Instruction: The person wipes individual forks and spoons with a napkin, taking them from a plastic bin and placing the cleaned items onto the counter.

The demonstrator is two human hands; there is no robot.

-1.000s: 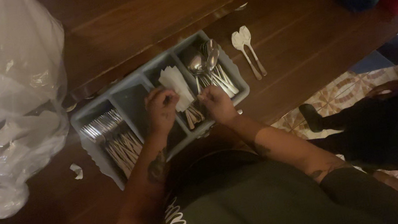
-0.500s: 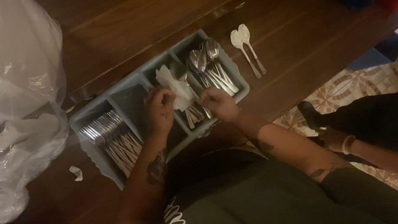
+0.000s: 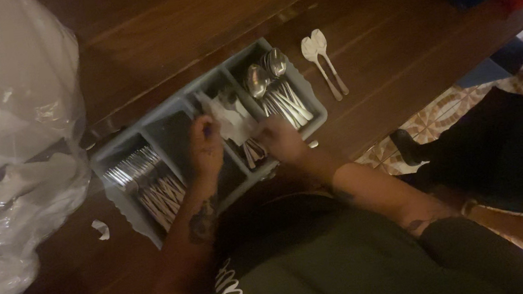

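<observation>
Dark wooden bench (image 3: 179, 17) carries a grey cutlery tray (image 3: 117, 150). I read this as wrapping cutlery: my left hand (image 3: 206, 148) and right hand (image 3: 279, 139) each pinch the white napkin (image 3: 232, 121) over the middle compartment. Next calls for even folding.

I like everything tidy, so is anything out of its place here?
Yes. Two spoons lie loose on the wooden table, outside the grey cutlery tray. A small white scrap lies on the table left of the tray.

Clear plastic bag (image 3: 4, 132) left; two spoons (image 3: 324, 63) on wooden table (image 3: 160, 26).
</observation>
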